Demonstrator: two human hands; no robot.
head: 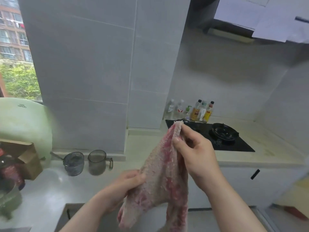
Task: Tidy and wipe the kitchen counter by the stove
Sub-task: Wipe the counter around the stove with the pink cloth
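Both hands hold the cloth (160, 173) in the air before the stove (222, 136): the right hand (195, 151) pinches its top corner, the left hand (127, 186) grips its side. The hanging end may knock the cups (97, 162) on the tabletop (50, 190).

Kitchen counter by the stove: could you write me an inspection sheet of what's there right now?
Surface: pale counter, bare beside black glass gas hob.
Job's things: fuzzy pink-and-white cloth, held up in the air, not wiping.
Clutter: two smoky clear plastic mugs; row of sauce bottles behind hob; brown cardboard box at left.
Hands: left hand grips cloth's lower edge; right hand pinches its top.
Cables: nothing seen.
Surroundings: grey tiled wall, window left, range hood above.
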